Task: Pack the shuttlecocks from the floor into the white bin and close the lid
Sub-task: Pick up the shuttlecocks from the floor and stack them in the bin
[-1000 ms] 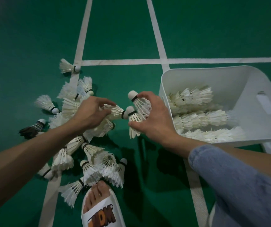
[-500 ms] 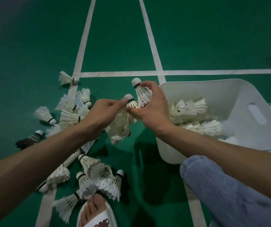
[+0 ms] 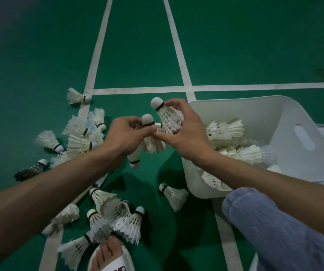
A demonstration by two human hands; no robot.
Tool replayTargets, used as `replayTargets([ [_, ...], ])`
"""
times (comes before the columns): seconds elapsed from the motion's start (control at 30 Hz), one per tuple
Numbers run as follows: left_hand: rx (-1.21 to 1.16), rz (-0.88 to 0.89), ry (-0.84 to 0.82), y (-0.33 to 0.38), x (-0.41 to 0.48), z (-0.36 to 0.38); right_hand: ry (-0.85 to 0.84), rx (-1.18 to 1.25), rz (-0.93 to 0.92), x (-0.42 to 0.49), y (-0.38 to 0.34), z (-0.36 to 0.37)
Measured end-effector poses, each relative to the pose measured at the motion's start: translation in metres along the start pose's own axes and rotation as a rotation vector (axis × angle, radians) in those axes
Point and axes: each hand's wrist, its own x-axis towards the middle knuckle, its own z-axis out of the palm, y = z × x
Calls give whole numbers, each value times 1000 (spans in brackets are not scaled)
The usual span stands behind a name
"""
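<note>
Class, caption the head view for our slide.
Left hand and right hand hold shuttlecocks beside the white bin.

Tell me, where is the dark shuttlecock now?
Head view, far left: the dark shuttlecock lies on the green floor, beside the white shuttlecocks.

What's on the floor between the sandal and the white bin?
Head view: one lone shuttlecock on its side, close to the white bin; shadowed green floor around it.

- Legible text: none can be read anywhere in the view.
- White slipper (image 3: 121, 260): a fragment of dark and orange print sits on the strap at the lower frame edge, cut off and too partial to read.
</note>
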Motion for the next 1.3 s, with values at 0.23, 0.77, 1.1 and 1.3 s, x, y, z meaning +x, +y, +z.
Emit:
replayTargets([
  [0.23, 129, 237, 47, 26, -4, 8, 73, 83, 9, 8, -4, -35],
  [0.77, 365, 364, -235, 99, 7, 78, 120, 107, 72, 12, 36, -161],
  [1.1, 594, 332, -437, 73, 24, 144, 105, -49, 194, 11, 98, -213],
  [1.3, 604, 253, -520, 67, 36, 162, 19, -238, 272, 14, 125, -227],
])
